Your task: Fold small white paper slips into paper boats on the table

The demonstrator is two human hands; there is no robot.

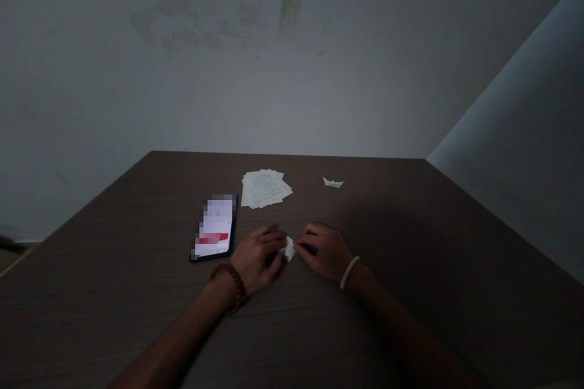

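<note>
A small folded piece of white paper [289, 248] lies on the table between my two hands. My left hand [259, 257] holds its left side, the fingers bent over it and the thumb at its near edge. From the right, my right hand [326, 250] pinches the paper's right edge between thumb and fingertips. The fingers partly cover the paper, so its full folded shape is hidden. Farther back to the right sits a small white paper boat [333, 183], apart from both hands.
A loose stack of printed paper sheets [264, 188] lies beyond my left hand. Left of that hand is a phone [214, 228] with its screen lit. The brown table [137, 316] meets a stained wall [292, 91] at its far edge; another wall slants along the right.
</note>
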